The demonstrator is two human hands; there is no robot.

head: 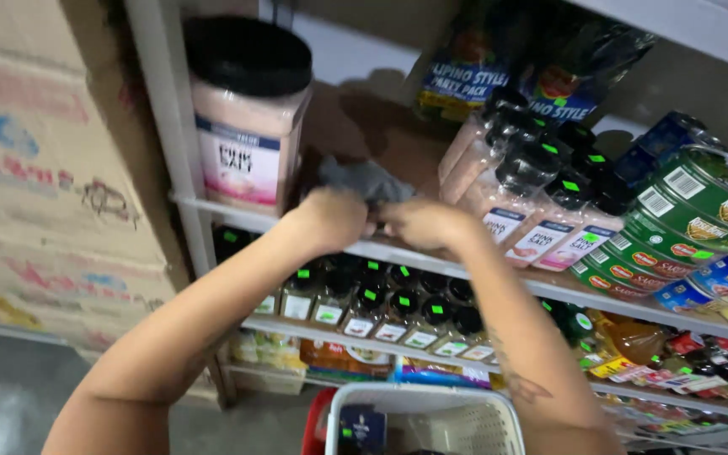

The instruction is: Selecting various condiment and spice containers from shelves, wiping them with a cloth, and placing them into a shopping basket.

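Two hands are brought together on a grey cloth [368, 179], which is bunched on the white shelf [398, 253] between a large pink-salt jar [248, 118] and a row of small grinders [532, 211]. The left hand [330, 217] and right hand [421, 223] are closed on its near edge, seemingly to press it flat against the board. The cloth's long axis is laid across the shelf, left to right.

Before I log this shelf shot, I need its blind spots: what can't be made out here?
All in the head view:
- Grey cloth: both hands cover its lower part; the grip is unclear.
- Big pink jar: the shelf post hides its left edge.
- Small dark-capped bottles: labels too small, and the arms cross them.
- White basket: cut off by the bottom edge.
- Green cans: blurred, cropped at the right edge.
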